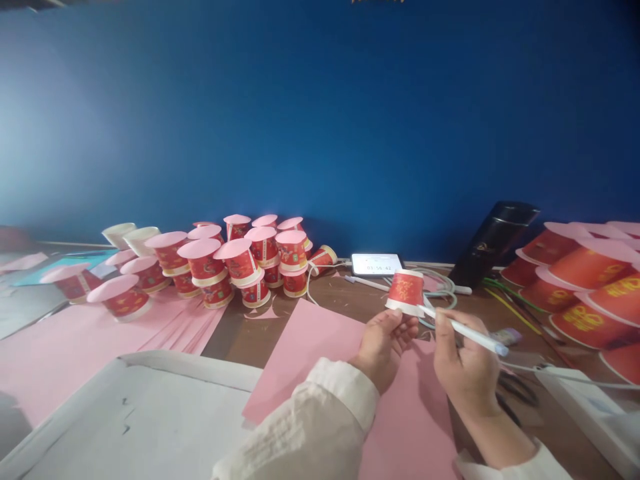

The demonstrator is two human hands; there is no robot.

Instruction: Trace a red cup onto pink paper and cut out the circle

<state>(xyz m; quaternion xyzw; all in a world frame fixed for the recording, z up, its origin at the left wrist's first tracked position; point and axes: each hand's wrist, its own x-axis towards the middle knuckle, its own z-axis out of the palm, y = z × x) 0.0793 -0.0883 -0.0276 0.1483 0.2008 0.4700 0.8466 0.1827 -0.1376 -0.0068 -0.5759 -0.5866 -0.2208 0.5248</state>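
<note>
— Left hand (383, 343)?
— Fingers curled up around a red paper cup (406, 291), gripped near its white rim, cup upside down and raised just above the pink sheet (310, 347).

— Right hand (463, 363)?
— Closed around a white pen (463, 329), held in a writing grip, tip touching the cup's lower rim on the right side. Blue-grey cap end pointing out toward the table's right edge.

— Cup's place on the table?
— Held in the air over the middle of the table, nearer the far edge than the near one, just in front of a phone (377, 264) lying flat with its screen lit.

— Around it?
— Pink sheet spread under both hands, reaching down to the near edge. White cables (440, 287) coiled just behind the cup. Dark tumbler (493, 243) leaning against the blue wall (320, 120) at the far edge, right of the phone.

— Left side?
— Pile of red cups (240, 260) stacked upside down, each topped with a pink disc, toward the far left corner. More pink paper (75, 340) beneath and in front of them. White tray (140, 413) at the near left corner.

— Right side?
— Another cluster of capped cups (585, 280) along the right edge, larger in view. Scissors (517, 390) lying dark just beside the right wrist. White box (590, 407) near the right near corner.
</note>
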